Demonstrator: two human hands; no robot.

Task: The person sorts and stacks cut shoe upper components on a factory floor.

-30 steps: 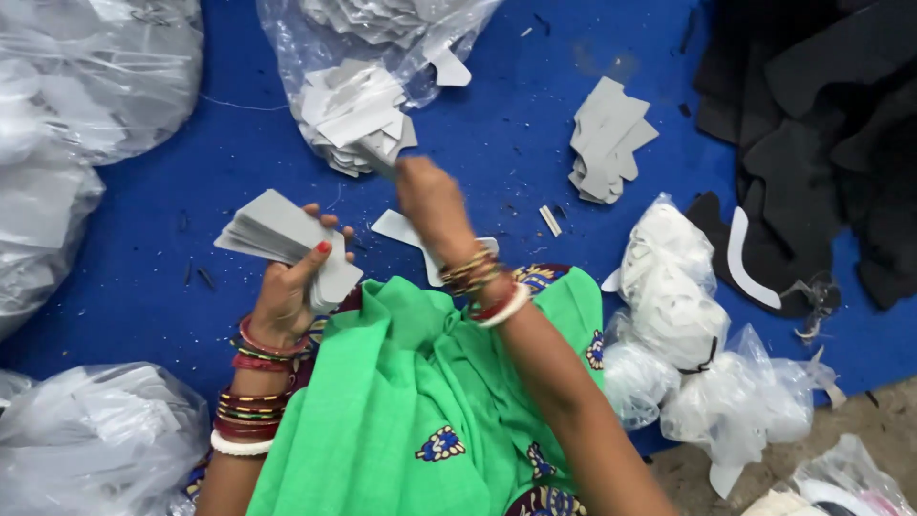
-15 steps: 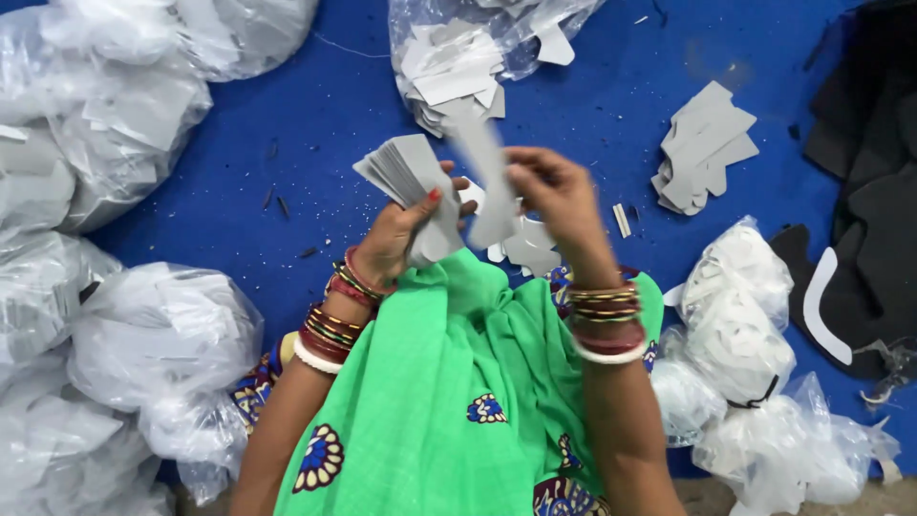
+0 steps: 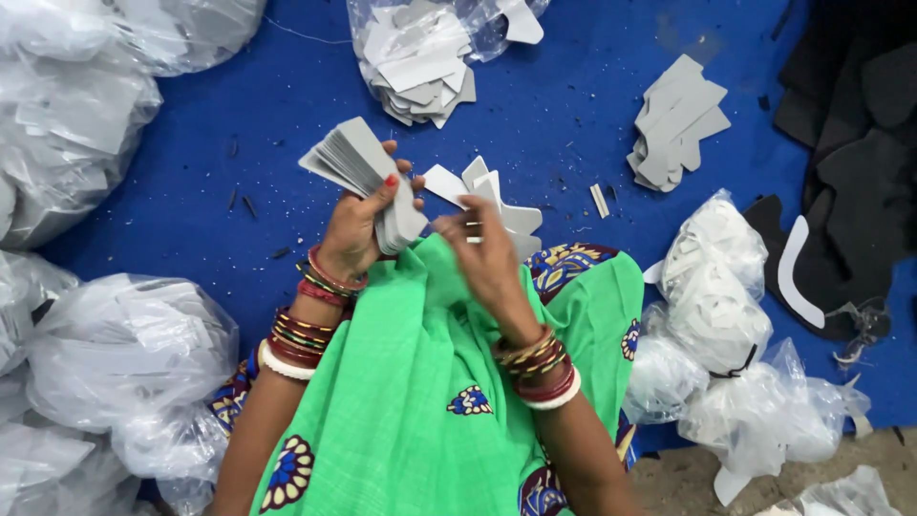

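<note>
My left hand (image 3: 358,225) grips a thick stack of grey cut pieces (image 3: 355,161), fanned and tilted up over the blue mat (image 3: 239,134). My right hand (image 3: 485,256) hovers just right of the stack, blurred, fingers loosely apart with nothing seen in them. A few pale cut pieces (image 3: 501,196) lie on the mat just beyond that hand. Farther out an opened clear bag of grey pieces (image 3: 420,59) lies on the mat. Green patterned cloth (image 3: 420,401) covers my lap under both wrists, which wear bangles.
A loose pile of grey pieces (image 3: 678,117) lies at the upper right. Filled clear bags sit on the right (image 3: 714,287) and along the left (image 3: 115,349). Black cut material (image 3: 860,143) is heaped at the far right. Bare floor (image 3: 697,483) shows beyond the mat's edge.
My right hand reached to the opened bag, brought a grey piece back to the stack, and has now dropped away from it. My left hand lifted the stack higher.
</note>
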